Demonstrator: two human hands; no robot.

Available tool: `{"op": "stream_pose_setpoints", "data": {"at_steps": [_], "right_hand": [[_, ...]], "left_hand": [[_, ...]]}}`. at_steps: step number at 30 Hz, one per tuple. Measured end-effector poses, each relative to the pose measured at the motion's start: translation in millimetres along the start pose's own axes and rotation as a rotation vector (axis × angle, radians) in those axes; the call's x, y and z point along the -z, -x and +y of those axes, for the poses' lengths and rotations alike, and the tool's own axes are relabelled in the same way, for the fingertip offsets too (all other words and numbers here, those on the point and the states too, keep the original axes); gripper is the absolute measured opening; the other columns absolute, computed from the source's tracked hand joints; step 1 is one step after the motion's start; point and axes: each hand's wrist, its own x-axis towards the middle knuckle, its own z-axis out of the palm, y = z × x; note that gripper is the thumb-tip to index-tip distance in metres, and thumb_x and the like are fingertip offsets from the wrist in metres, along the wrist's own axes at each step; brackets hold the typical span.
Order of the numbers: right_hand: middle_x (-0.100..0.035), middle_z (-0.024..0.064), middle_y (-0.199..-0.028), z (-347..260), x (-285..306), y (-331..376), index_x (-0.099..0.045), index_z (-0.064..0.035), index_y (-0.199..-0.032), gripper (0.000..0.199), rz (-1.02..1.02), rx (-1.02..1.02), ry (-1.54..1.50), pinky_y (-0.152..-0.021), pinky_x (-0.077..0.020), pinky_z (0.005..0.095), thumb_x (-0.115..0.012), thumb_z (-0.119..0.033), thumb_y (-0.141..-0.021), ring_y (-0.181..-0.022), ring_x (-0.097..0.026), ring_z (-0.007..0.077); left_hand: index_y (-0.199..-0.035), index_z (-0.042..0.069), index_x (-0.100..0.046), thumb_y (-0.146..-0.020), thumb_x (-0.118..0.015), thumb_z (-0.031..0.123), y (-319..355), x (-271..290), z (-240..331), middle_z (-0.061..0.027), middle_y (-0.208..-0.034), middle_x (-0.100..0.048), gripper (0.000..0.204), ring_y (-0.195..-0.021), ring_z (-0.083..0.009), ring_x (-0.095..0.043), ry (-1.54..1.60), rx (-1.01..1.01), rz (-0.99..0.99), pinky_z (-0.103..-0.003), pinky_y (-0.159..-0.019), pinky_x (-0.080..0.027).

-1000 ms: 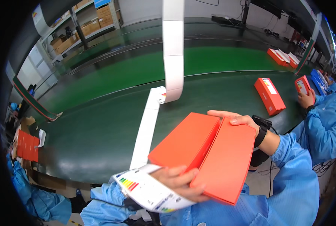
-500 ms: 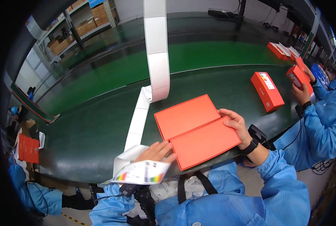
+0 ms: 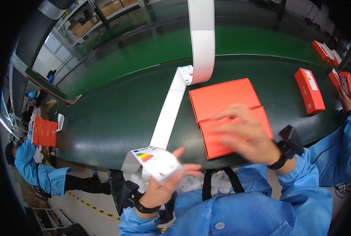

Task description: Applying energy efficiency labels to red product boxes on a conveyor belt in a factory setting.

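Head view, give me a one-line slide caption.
Left hand holds a white label; right hand hovers over two orange boxes.

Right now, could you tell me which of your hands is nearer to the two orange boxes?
Right. The right hand hovers over the two orange boxes; the left hand is off the belt, holding a label.

The white paper strip point(image 3: 168, 112) lies across the belt point(image 3: 116, 114) beside my orange boxes point(image 3: 228, 114). Left of it, the belt is bare.

You're on a factory packing line: a green conveyor belt point(image 3: 116, 67) crosses the frame, orange boxes point(image 3: 309, 90) at right, carton-stacked shelves point(image 3: 100, 11) upper left.
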Motion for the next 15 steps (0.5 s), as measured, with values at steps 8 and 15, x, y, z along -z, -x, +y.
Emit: {"op": "stream_pose_setpoints", "data": {"at_steps": [8, 15], "right_hand": [[-0.05, 0.0132, -0.114, -12.1, -84.1, -14.8, -0.054, 0.0002, -0.113, 0.038, -0.328, -0.02, -0.465, -0.085, -0.04, 0.0338, -0.062, -0.021, -0.083, -0.101, -0.049, 0.0253], [-0.053, 0.0108, -0.111, -21.4, -99.8, -14.7, -0.053, -0.0044, -0.12, 0.04, -0.593, -0.326, -0.858, -0.083, -0.0433, 0.0303, -0.063, -0.015, -0.082, -0.105, -0.049, 0.0202]], "left_hand": [[-0.142, 0.004, -0.008, -0.085, -0.038, -0.005, 28.8, 10.2, -11.6, -0.0128, -0.104, -0.059, 0.064, -0.085, -0.0178, -0.06, -0.202, 0.074, -0.309, -0.031, -0.081, -0.046], [-0.103, 0.012, -0.062, -0.077, -0.056, 0.008, 52.5, 46.5, -20.8, -0.003, -0.095, -0.06, 0.026, -0.077, -0.0121, -0.058, -0.099, 0.461, -0.469, -0.025, -0.071, -0.046]]}}
